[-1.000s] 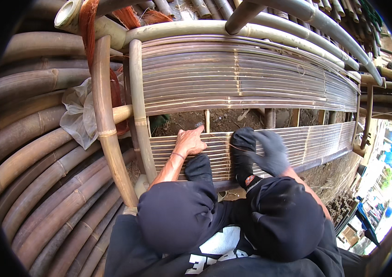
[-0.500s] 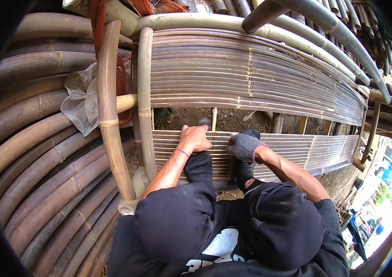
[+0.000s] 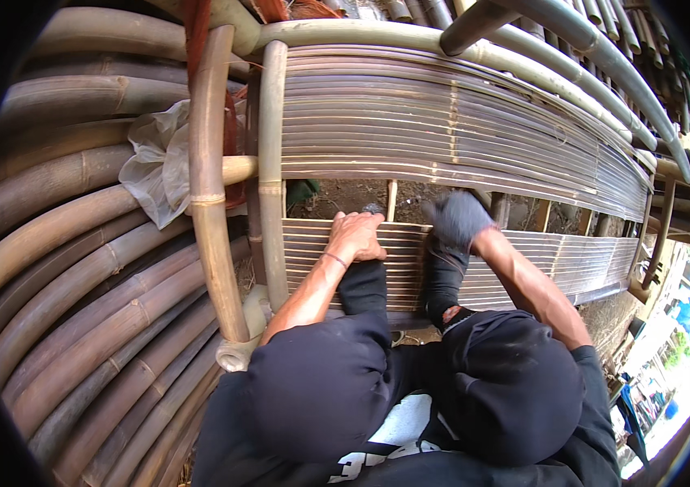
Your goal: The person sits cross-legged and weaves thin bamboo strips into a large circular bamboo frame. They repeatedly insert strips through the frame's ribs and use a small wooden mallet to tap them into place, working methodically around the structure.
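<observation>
My bare left hand (image 3: 355, 235) rests at the far edge of the near panel of thin bamboo slats (image 3: 312, 260), its fingers bent over the edge slat beside the gap. On my right hand (image 3: 460, 221) is a grey knitted glove. It is curled closed and blurred above the same edge; what it holds, if anything, is hidden. My black-clad lower legs reach forward onto the slats under both hands. Beyond the gap lies a wider panel of bamboo slats (image 3: 377, 114), set in a frame of round poles.
Thick bamboo poles (image 3: 77, 268) are stacked along the left, with a crumpled translucent plastic bag (image 3: 158, 166) on them. An upright bamboo post (image 3: 209, 187) stands left of the panels. Short cross-pieces (image 3: 391, 200) span the gap above bare soil. A dark pole (image 3: 597, 57) overhangs the far right.
My gloved right hand has lifted and moved a little forward from the slats. My left hand stays at the edge slat, its fingers slightly shifted. The whole view has shifted slightly.
</observation>
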The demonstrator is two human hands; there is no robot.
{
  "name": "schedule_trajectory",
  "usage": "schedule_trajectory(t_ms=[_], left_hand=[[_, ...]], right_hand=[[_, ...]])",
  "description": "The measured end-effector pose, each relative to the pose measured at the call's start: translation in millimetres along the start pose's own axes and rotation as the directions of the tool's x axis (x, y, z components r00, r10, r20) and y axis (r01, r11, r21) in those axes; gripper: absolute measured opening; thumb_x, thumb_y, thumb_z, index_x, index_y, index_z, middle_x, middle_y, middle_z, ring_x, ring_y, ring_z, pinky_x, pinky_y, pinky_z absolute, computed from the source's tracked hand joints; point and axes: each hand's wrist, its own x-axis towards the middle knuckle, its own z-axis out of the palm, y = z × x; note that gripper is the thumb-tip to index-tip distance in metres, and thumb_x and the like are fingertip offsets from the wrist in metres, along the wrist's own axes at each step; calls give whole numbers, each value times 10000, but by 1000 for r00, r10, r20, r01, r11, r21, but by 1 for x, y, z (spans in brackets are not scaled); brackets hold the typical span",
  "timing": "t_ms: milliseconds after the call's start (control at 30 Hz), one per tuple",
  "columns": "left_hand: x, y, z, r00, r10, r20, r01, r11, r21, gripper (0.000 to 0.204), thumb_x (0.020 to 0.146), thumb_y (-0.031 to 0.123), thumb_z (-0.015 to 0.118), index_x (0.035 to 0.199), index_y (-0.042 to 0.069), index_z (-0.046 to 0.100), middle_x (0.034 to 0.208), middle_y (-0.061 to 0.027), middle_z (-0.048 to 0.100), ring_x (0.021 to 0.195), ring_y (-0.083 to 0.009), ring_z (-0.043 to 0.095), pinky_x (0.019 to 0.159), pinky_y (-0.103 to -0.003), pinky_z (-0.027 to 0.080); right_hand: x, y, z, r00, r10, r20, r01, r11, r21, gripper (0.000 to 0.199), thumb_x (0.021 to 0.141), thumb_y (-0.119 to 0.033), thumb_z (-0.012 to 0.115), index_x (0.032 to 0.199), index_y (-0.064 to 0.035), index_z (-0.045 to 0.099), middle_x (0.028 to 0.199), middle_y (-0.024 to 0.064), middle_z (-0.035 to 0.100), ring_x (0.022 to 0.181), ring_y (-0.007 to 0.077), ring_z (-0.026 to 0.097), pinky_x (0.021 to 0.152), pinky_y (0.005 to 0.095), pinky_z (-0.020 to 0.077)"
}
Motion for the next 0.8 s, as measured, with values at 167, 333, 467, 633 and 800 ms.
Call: schedule_trajectory(t_ms=[167, 333, 467, 633, 800], left_hand=[[4, -8, 10, 998, 38, -54, -38, 999, 6, 584, 644, 406, 789, 1122, 111, 631, 1075, -108, 689, 1092, -318, 630, 862, -491, 425], [10, -14, 16, 990, 66, -121, -74, 995, -62, 558, 635, 390, 819, 1073, 107, 619, 969, -108, 707, 1007, -345, 657, 841, -480, 409], [7, -17, 18, 983, 128, -129, -135, 990, -45, 520, 678, 405, 794, 1059, 88, 632, 1008, -135, 708, 1018, -329, 659, 854, -464, 421], [-1, -17, 13, 864, 160, -477, -303, 923, -239, 538, 716, 283, 791, 1151, 17, 620, 1153, -178, 630, 1110, -351, 586, 930, -470, 423], [7, -24, -14, 540, 224, -811, -121, 975, 189, 316, 796, 134, 722, 1099, 83, 650, 1094, -104, 578, 1051, -293, 551, 893, -443, 449]], right_hand=[[-15, -36, 61, 976, 120, 181, -154, 970, 189, 509, 961, -462, 463, 866, -59, 758, 872, 224, 718, 809, 408, 700, 826, 491, 539], [-7, -50, 60, 987, -15, 160, -69, 858, 508, 452, 944, -404, 531, 860, 11, 688, 770, 257, 657, 719, 404, 649, 690, 448, 514], [-42, -4, 48, 993, -118, 9, 92, 819, 566, 374, 931, -316, 550, 867, 34, 667, 723, 229, 646, 637, 315, 616, 656, 427, 483], [-52, 17, 74, 996, -65, -63, 88, 852, 516, 359, 946, -353, 560, 903, -30, 710, 833, 217, 688, 716, 360, 651, 711, 417, 526], [-101, 102, 116, 889, 410, 203, -201, -50, 978, 344, 954, -342, 581, 944, -15, 686, 834, 119, 690, 753, 243, 673, 688, 404, 546]])
